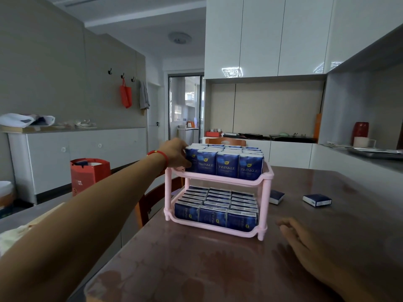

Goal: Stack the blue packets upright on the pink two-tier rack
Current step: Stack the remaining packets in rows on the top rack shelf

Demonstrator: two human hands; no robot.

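A pink rack [218, 182] is standing on the brown table [196, 269], both tiers packed with blue packets set upright in rows. The top-tier packets [226, 163] are showing their fronts toward the near side; the bottom-tier packets [216, 211] are sitting likewise, filling the shelf.

The left hand [175, 152] is reaching across from the left and gripping the leftmost front packet of the top tier, thumb on its near face and fingers curling over its top and far side. A red band [160, 154] is circling that wrist.

The right hand [305, 243] is resting flat on the table near the rack's right front leg, fingers relaxed and slightly spread, holding nothing; it is blurred.

Two loose packets are lying flat on the table right of the rack: one [276, 196] just beside the bottom tier, the other [317, 200] farther right.

A red bag [89, 174] is standing on the floor far left.
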